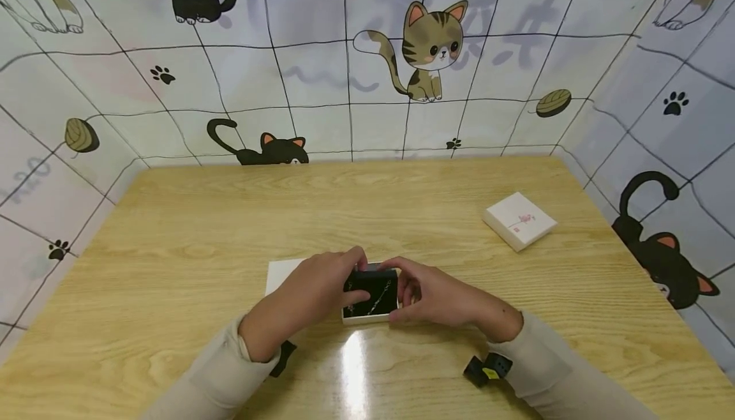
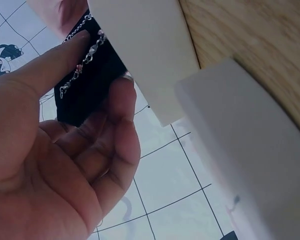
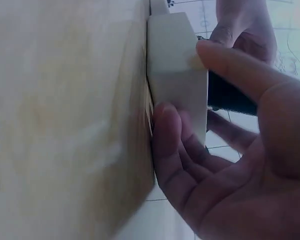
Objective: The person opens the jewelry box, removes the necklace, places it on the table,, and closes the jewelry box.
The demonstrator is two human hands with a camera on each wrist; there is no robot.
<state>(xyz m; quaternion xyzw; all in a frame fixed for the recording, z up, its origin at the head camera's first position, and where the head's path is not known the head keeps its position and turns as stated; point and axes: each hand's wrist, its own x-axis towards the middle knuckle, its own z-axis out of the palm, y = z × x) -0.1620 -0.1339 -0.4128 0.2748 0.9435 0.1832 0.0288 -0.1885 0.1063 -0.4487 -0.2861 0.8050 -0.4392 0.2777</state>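
Note:
A small white box [image 1: 365,320] sits in front of me with a black pad [image 1: 383,279] at its opening. Across the pad runs a thin silver chain [image 1: 380,299]; the left wrist view shows pink beads on it. My left hand [image 1: 316,286] pinches the black pad [image 2: 92,82], thumb on its face and fingers behind it. In that view the pad is tilted up beside the box wall [image 2: 135,45]. My right hand [image 1: 442,295] grips the right side of the box [image 3: 175,55], thumb and fingers bent round its edges.
A white lid-like piece [image 1: 281,273] lies left of the box, partly hidden by my left hand. Farther back on the right stands a closed white box [image 1: 519,221] with a pink flower print. Cat-patterned cloth [image 1: 321,75] surrounds the wooden table [image 1: 230,216].

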